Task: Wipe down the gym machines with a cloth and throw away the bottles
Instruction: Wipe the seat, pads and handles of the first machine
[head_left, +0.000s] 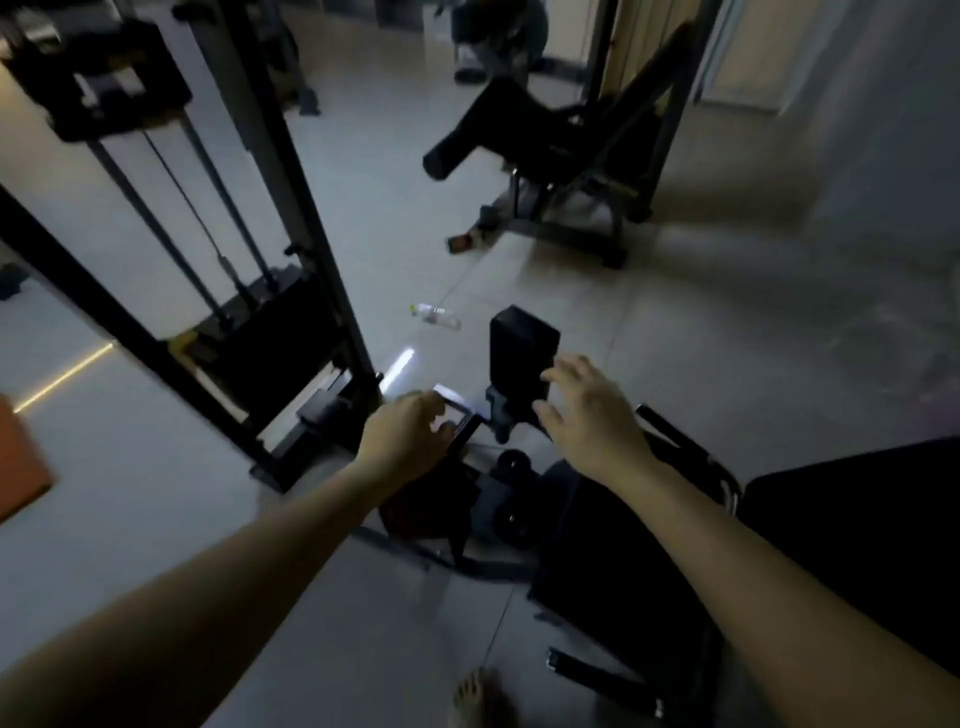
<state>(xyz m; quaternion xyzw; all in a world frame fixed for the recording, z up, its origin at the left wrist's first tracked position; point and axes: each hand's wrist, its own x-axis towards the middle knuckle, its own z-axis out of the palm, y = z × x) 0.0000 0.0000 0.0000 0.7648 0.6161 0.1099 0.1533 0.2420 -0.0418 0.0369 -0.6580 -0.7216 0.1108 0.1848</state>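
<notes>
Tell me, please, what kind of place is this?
Probably a gym: a weight-stack machine stands on the left, a padded seat machine stands farther back, and a plastic bottle lies on the tiled floor.

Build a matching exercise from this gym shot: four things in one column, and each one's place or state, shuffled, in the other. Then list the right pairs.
1. plastic bottle
2. left hand
3. right hand
4. bare foot

A. fingers spread, by the black pad
B. at the bottom edge of the view
C. lying on its side on the floor
D. fingers curled at the metal handle

Pairs: 1-C, 2-D, 3-A, 4-B
</notes>
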